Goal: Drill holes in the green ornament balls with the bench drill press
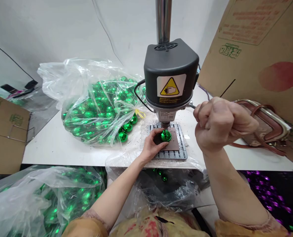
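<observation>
A shiny green faceted ball (166, 135) sits beneath the chuck (165, 125) of a black bench drill press (171, 70). Thumb and fingers of my left hand (154, 144) pinch the ball from the left, on a brown board (175, 141) over the slotted metal base plate (182, 153). My right hand (219, 121) is raised at the machine's right side, closed in a fist around the feed lever (191, 105). Most of the lever is hidden by the fingers. A thin dark rod (227, 88) sticks up behind that fist.
A clear plastic bag (87, 108) of green balls lies left of the drill. Another bag (20, 200) of them is below the table edge. A brown handbag (267, 125) and a cardboard box (262, 42) stand at right. Purple shiny balls (267, 191) lie lower right.
</observation>
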A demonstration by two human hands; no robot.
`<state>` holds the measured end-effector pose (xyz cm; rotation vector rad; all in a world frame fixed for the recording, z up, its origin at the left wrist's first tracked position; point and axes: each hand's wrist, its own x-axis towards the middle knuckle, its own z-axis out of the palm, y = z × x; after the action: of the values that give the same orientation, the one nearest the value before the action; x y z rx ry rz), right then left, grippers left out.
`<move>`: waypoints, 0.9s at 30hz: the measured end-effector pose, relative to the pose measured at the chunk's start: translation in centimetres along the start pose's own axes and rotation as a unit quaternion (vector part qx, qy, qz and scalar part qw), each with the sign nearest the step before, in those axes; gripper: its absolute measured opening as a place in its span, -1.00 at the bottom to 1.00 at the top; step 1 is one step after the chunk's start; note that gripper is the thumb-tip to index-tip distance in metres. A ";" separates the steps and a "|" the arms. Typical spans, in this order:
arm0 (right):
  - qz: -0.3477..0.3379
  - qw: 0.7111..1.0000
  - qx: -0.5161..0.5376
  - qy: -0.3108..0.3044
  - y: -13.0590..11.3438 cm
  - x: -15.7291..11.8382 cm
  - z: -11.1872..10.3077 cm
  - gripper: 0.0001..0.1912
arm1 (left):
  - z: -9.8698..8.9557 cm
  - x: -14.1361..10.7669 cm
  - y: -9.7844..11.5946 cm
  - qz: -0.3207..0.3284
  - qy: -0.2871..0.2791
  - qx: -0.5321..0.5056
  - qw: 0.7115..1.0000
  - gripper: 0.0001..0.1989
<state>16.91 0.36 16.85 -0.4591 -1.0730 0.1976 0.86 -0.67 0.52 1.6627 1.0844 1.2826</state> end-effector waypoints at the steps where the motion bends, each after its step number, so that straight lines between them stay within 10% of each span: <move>1: -0.009 1.000 -0.002 0.005 0.2 -0.2 -0.1 -0.45 | 0.0 0.0 0.0 0.000 0.000 -0.001 1.000 -0.47; 27: -0.143 0.986 0.061 -0.059 2.0 -2.4 -1.9 -0.53 | 0.1 0.0 -0.2 -0.012 0.001 -0.035 0.999 -0.43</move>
<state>17.54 0.78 13.25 -0.1802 -1.2220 0.0360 0.88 -0.59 0.30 1.5915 1.0466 1.2927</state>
